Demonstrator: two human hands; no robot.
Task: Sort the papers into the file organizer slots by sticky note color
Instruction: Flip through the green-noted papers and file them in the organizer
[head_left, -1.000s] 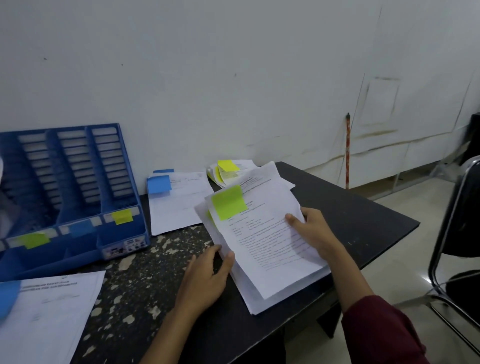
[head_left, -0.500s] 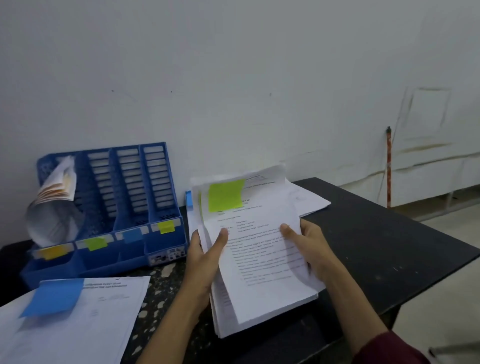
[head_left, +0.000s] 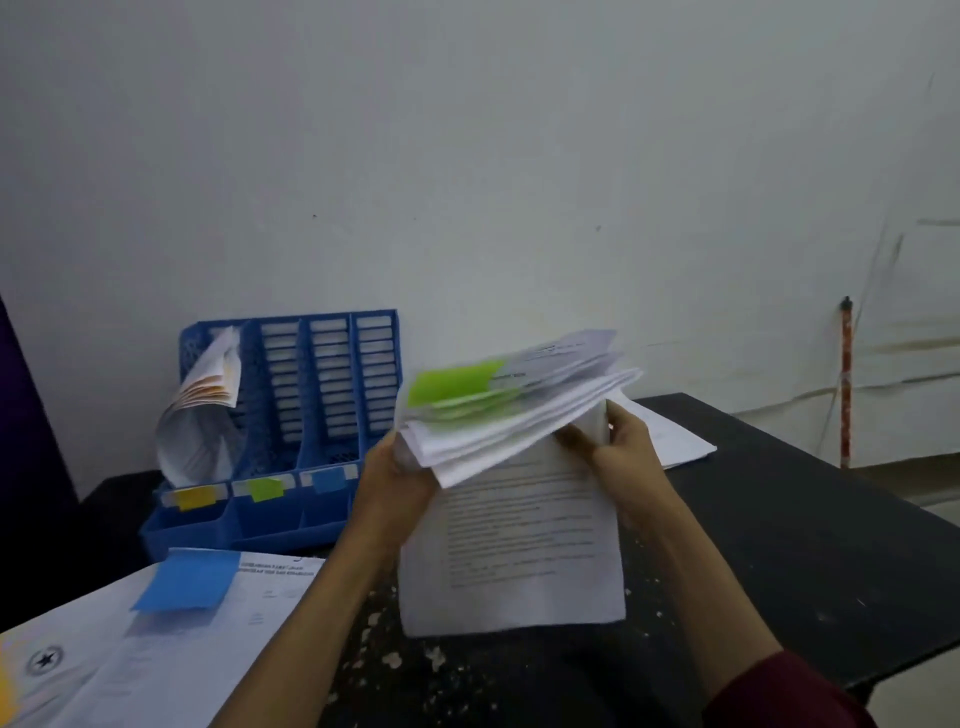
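The organizer (head_left: 311, 415) at the tabletop's (head_left: 779, 519) back edge holds curled papers (head_left: 200, 415) in its leftmost slot. The left hand (head_left: 400, 475) and right hand (head_left: 626, 441) grip the green-tagged stack (head_left: 524, 415).

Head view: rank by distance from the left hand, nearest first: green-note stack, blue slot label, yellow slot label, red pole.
1. green-note stack, in the left hand grip.
2. blue slot label, just to its left.
3. yellow slot label, organizer's leftmost slot.
4. red pole, far right, at the wall.

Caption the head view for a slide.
Left hand and right hand hold a green-noted white paper stack near the blue plastic file organizer.
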